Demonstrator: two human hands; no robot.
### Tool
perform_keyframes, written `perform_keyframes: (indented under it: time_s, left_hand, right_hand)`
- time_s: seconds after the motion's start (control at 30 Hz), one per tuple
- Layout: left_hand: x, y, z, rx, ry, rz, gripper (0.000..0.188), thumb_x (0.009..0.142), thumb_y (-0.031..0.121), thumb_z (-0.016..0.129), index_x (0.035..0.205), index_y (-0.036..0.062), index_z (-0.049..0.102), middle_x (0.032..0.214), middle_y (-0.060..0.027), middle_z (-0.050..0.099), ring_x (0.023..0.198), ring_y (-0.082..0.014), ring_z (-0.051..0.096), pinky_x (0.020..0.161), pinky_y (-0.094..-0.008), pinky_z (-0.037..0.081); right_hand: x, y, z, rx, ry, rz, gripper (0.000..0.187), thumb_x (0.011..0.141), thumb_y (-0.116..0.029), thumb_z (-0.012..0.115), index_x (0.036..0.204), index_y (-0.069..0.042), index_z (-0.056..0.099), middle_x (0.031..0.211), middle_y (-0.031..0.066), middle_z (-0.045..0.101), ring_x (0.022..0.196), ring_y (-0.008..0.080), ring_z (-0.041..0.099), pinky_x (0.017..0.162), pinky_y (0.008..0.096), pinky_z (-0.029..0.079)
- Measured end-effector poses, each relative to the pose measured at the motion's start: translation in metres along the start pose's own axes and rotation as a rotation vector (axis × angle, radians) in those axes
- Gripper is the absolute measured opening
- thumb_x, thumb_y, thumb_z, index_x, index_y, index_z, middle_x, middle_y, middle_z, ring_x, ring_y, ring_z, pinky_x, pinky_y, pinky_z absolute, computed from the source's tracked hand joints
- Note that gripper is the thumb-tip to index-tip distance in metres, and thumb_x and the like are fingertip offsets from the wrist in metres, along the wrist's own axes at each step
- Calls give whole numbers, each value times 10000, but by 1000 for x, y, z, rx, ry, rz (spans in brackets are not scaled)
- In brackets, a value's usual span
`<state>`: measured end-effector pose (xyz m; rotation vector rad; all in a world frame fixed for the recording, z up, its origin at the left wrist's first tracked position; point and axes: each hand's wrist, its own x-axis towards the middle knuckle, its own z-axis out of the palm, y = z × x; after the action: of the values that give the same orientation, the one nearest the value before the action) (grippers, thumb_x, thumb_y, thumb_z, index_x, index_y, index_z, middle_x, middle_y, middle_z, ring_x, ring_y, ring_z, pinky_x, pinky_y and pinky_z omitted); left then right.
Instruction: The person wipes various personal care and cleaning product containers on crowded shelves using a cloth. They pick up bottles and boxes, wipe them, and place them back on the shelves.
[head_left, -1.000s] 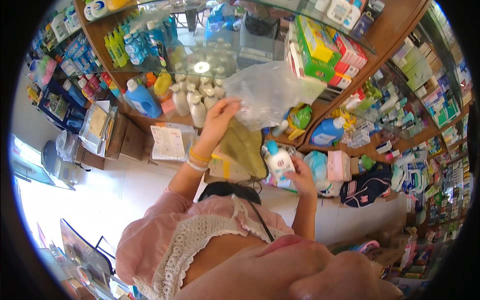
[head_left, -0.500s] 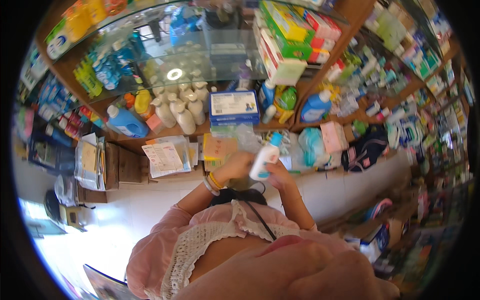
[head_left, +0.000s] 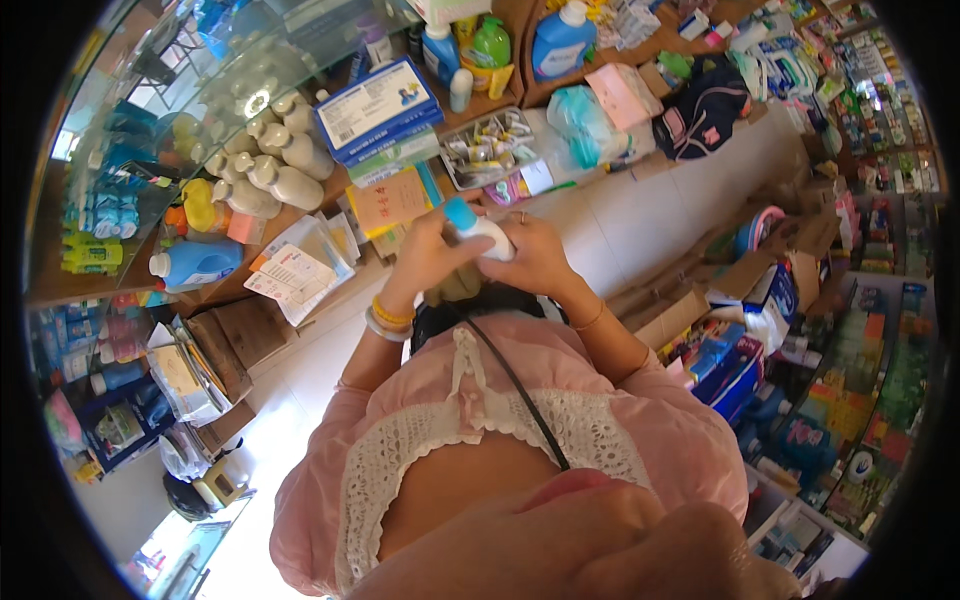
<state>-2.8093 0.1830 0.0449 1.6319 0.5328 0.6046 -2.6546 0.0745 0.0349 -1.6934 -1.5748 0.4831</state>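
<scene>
Close in front of my body I hold a small white bottle (head_left: 492,238) with a light blue cap (head_left: 461,213), tilted so the cap points up and left. My left hand (head_left: 425,258) is closed on its cap end, the thumb lying across the bottle. My right hand (head_left: 537,258) grips the lower body, which it partly hides. Just beyond my hands lie an orange-brown booklet (head_left: 390,202) and a metal tray (head_left: 458,167) filled with small packs.
Blue-and-white boxes (head_left: 380,112) are stacked beside several cream pump bottles (head_left: 290,150) on the shelf. A blue jug (head_left: 200,264) lies at the left near papers (head_left: 293,275). Open cartons (head_left: 672,318) stand low at the right, near a dark bag (head_left: 700,105).
The bottle has come down and left, its cap now leaning left. My left hand has closed on its cap end. The view has turned, showing more of the right side.
</scene>
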Motion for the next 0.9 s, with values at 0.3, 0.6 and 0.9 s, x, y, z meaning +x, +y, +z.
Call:
perform_keyframes:
  time_s: [0.3,0.6,0.9]
  left_hand:
    - [30,-9,48,-137,-238,-94,255,776,137,713,998,24,660,838,-13,651,715,-49,557,645,-201,445]
    - [98,8,120,-78,32,-68,251,841,92,647,1072,5,601,963,-27,637,855,-83,547,777,-236,450]
    - [170,1,247,3,312,-226,254,820,168,691,1014,18,626,859,-3,628,760,-63,538,685,-233,456]
  right_hand:
    - [-36,27,-56,159,80,197,461,675,-264,759,1050,-41,611,937,132,641,769,246,616,676,368,493]
    - [-280,289,-109,435,508,1357,313,757,-169,669,1036,-50,591,878,95,609,814,178,592,703,335,482]
    - [-344,402,-268,170,156,1413,300,758,-171,662,1023,-51,587,866,98,607,809,191,591,698,344,481]
